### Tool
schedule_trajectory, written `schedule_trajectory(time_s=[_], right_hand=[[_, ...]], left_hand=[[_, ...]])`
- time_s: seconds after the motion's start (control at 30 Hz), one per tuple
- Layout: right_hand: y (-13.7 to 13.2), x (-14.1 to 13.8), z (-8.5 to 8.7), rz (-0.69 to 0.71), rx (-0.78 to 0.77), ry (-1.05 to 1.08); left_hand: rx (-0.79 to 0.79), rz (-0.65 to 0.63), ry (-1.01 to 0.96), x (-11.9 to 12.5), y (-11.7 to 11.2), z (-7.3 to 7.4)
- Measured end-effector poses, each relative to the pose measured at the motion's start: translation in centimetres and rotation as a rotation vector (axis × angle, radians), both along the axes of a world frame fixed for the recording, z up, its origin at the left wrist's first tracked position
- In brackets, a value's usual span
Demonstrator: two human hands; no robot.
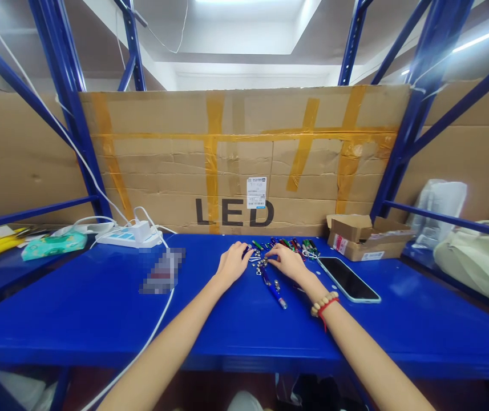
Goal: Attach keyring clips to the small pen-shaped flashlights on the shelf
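Note:
Both hands rest on a blue shelf (pixel 244 337) among a heap of small coloured keychain flashlights (pixel 295 245). My left hand (pixel 232 264) lies palm down at the heap's left edge, fingers curled over a small piece I cannot make out. My right hand (pixel 287 260) lies opposite, fingertips pinched together at small metal parts (pixel 262 264) between the two hands. A blue flashlight (pixel 275 292) lies loose just in front of my right hand. A bead and red cord bracelet sits on my right wrist.
A black phone (pixel 347 278) lies right of my right hand, with an open cardboard box (pixel 362 237) behind it. A taped cardboard sheet marked LED (pixel 244 165) walls the back. A white power strip (pixel 128 235), cables and a tissue pack (pixel 53 244) are at left; bags (pixel 475 257) at right.

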State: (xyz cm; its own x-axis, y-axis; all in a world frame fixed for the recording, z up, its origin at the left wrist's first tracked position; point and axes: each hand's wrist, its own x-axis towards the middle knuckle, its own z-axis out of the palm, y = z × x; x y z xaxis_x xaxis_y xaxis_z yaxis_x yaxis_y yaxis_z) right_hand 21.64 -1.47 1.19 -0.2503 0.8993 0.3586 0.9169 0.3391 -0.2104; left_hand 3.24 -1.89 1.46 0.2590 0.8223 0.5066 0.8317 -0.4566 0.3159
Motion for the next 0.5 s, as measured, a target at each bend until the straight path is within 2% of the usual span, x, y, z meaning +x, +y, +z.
schedule_trajectory(time_s=[0.1, 0.2, 0.37, 0.5], right_hand=[[0.2, 0.2, -0.3, 0.011, -0.011, -0.034], [0.2, 0.1, -0.2, 0.014, -0.024, -0.034], [-0.1, -0.1, 0.1, -0.018, -0.029, 0.008], [-0.1, -0.3, 0.2, -0.034, -0.052, 0.070]], left_hand=[[0.017, -0.043, 0.019, 0.1, -0.3, 0.1], [0.030, -0.173, 0.004, 0.0, -0.7, 0.2], [0.114, -0.317, -0.145, 0.4, -1.2, 0.7], [0.195, -0.366, -0.235, 0.8, -1.7, 0.9]])
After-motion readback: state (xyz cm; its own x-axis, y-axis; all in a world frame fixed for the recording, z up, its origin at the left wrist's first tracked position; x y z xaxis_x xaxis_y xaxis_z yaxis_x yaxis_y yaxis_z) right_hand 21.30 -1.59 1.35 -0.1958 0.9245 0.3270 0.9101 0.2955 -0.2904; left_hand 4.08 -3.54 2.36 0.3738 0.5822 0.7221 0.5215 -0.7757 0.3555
